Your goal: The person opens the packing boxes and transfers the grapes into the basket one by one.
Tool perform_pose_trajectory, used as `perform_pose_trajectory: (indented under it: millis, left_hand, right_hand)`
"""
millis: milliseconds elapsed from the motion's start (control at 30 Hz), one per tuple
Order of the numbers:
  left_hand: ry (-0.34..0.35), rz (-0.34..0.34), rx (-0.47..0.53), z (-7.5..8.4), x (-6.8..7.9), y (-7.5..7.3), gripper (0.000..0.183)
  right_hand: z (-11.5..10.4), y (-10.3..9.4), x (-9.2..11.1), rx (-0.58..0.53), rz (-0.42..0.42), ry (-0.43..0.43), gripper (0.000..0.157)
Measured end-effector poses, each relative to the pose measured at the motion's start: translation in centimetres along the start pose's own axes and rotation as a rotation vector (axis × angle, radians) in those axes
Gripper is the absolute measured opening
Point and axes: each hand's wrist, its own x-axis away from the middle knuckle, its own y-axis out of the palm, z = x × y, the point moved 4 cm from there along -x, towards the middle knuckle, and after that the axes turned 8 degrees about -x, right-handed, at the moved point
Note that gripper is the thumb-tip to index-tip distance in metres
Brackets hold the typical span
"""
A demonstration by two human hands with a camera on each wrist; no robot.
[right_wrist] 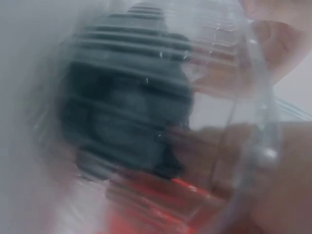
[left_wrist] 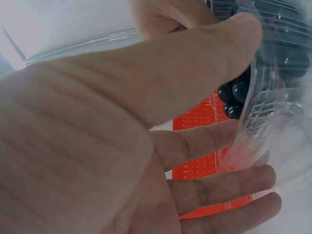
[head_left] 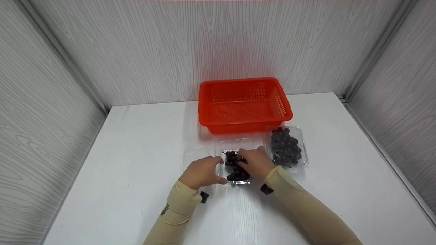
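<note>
A clear plastic container (head_left: pixel 242 182) with a bunch of dark grapes (head_left: pixel 233 176) stands at the middle of the table. My left hand (head_left: pixel 201 171) is at its left side, thumb and fingers apart. In the left wrist view, the thumb tip and straight fingers (left_wrist: pixel 224 187) lie by the ribbed plastic wall. From the right, my right hand (head_left: pixel 258 162) reaches into the container and holds the grapes with bent fingers. Blurred plastic covers much of the right wrist view, with the grapes (right_wrist: pixel 126 102) dark behind it; the fingertips are partly hidden.
Behind the container is a red perforated basket (head_left: pixel 245 127). To the right, close to my right hand, sits a second clear container (head_left: pixel 304 149) with more dark grapes (head_left: pixel 285 146). A clear plastic sheet or lid (head_left: pixel 196 153) lies left. A pale wall (head_left: pixel 153 51) rises behind.
</note>
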Motion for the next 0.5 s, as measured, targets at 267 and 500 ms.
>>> perform_pose_trajectory:
  millis: [267,500]
  left_hand:
    - [-0.004,0.008,-0.004,-0.3,-0.1,0.0,0.059]
    - [-0.026,-0.008,-0.001,-0.5,-0.1,-0.2,0.060]
  right_hand:
    - [-0.2,-1.1,0.0,-0.131,0.060,0.005,0.012]
    - [0.0,-1.5,-0.1,-0.230,0.074,0.019,0.016]
